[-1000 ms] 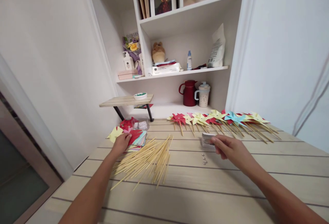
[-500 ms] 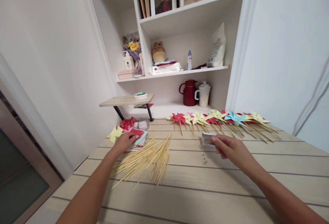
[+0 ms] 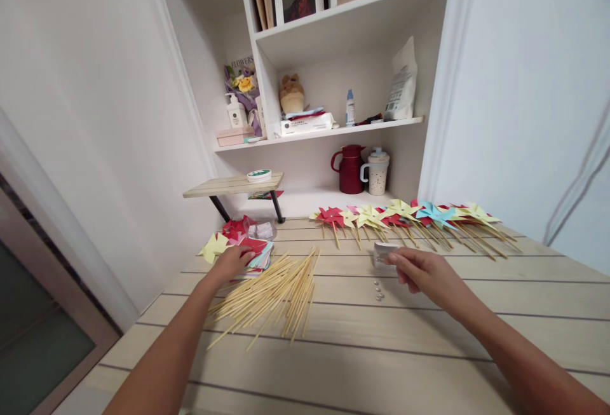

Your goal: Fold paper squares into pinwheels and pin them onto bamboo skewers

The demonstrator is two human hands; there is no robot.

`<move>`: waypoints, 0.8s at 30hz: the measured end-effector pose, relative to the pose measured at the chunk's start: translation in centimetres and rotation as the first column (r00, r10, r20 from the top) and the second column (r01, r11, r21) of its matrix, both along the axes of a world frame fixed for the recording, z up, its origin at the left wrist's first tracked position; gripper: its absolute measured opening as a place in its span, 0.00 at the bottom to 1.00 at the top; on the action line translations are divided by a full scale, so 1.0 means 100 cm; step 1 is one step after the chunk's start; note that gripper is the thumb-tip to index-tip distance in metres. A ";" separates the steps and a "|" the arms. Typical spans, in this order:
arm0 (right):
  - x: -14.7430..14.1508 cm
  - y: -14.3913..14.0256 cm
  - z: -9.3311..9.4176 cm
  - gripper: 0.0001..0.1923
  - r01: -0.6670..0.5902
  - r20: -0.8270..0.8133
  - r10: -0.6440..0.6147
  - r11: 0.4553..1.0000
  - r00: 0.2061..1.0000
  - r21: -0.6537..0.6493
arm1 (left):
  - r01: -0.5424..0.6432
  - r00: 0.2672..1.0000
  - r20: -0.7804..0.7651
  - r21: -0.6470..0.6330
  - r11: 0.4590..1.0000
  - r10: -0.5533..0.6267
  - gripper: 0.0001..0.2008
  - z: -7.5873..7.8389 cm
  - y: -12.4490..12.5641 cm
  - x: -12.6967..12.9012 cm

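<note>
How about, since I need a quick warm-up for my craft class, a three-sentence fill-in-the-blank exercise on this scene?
1. At the left hand, the top sheet of the paper stack is coloured ____.
2. The paper toys on sticks, beyond the right hand, are ____.
3. The loose sticks lie nearer the ____ hand.

Missing words: red; pinwheels; left.

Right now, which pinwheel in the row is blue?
The pinwheel just beyond the right hand, right of centre; the others show yellow, red or pink.

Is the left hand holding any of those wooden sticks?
No, the left hand is at the stack of coloured paper, while the sticks lie on the table.
</note>
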State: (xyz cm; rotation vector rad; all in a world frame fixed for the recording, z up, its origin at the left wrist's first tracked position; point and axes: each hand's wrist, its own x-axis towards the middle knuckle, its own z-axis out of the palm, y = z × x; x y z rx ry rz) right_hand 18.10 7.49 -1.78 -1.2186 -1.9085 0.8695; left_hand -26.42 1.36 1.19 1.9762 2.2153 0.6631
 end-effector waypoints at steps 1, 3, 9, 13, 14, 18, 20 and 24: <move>0.000 0.000 -0.001 0.21 -0.009 0.003 0.009 1.000 1.000 -0.006 | 0.004 1.000 0.002 0.010 1.000 -0.004 0.14 0.000 0.000 0.000; 0.000 0.001 -0.002 0.20 -0.030 0.015 0.030 0.999 0.999 -0.014 | 0.013 1.000 0.003 0.037 0.999 -0.013 0.15 -0.001 0.002 -0.002; 0.001 0.004 -0.005 0.20 -0.071 0.050 0.072 0.997 0.996 -0.016 | 0.046 0.999 -0.005 0.107 0.993 -0.046 0.20 0.010 -0.005 -0.025; 0.000 0.003 -0.005 0.21 -0.081 0.073 0.081 0.997 0.994 -0.004 | 0.068 0.998 -0.012 0.008 0.998 -0.068 0.21 0.015 -0.024 -0.043; 0.000 0.003 -0.005 0.21 -0.081 0.083 0.081 0.997 0.993 -0.001 | 0.067 0.998 -0.015 -0.018 0.998 -0.068 0.23 0.014 -0.029 -0.046; -0.001 0.003 -0.004 0.21 -0.094 0.113 0.093 0.996 0.989 0.007 | 0.062 0.997 -0.037 -0.119 0.991 -0.067 0.34 0.008 -0.043 -0.049; -0.002 0.003 -0.004 0.21 -0.092 0.118 0.091 0.996 0.989 0.006 | 0.043 0.997 -0.062 -0.140 0.989 -0.052 0.37 0.003 -0.046 -0.048; -0.002 0.004 -0.007 0.20 -0.092 0.126 0.092 0.996 0.988 -0.002 | 0.041 0.998 -0.044 -0.101 0.994 -0.046 0.36 -0.003 -0.049 -0.047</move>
